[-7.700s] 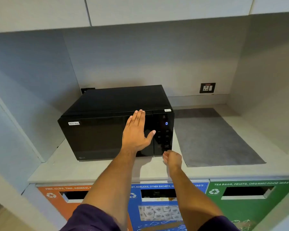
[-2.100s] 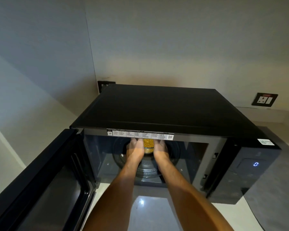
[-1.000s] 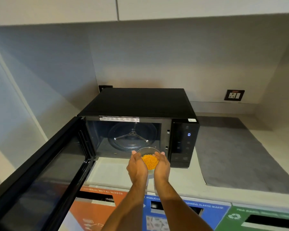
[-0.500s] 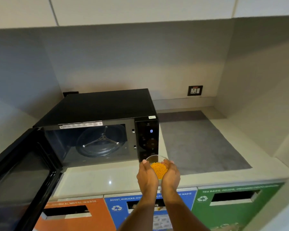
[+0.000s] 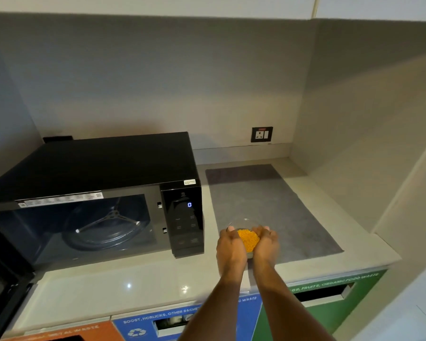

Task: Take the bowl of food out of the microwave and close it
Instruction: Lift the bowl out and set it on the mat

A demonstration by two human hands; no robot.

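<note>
I see a black microwave (image 5: pixel 113 168), yellow-orange food (image 5: pixel 248 239) in a clear bowl (image 5: pixel 244 221), a plain grey mat (image 5: pixel 276 205), a pale counter (image 5: pixel 133 286), and orange (image 5: pixel 59 334), blue (image 5: pixel 246 316) and green bin fronts (image 5: pixel 330 308).

Microwave display (image 5: pixel 189 205): "0". Blue bin (image 5: pixel 172 321), 6 o'clock: "BOOST, HORLICKS, OTHER SACHE…". Green bin (image 5: pixel 330 301), 4 o'clock: "ORGANIC FOOD WASTE".

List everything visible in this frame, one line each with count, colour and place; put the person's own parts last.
microwave: 1, black, left on counter, door open
turntable: 1, clear glass, inside microwave
bowl of food: 1, clear with orange food, above mat's near-left corner
mat: 1, grey, right of microwave
wall socket: 1, black frame, back wall
counter: 1, pale
waste bins: 3, orange, blue, green, under counter
left hand: 1, grip on bowl
right hand: 1, grip on bowl
</note>
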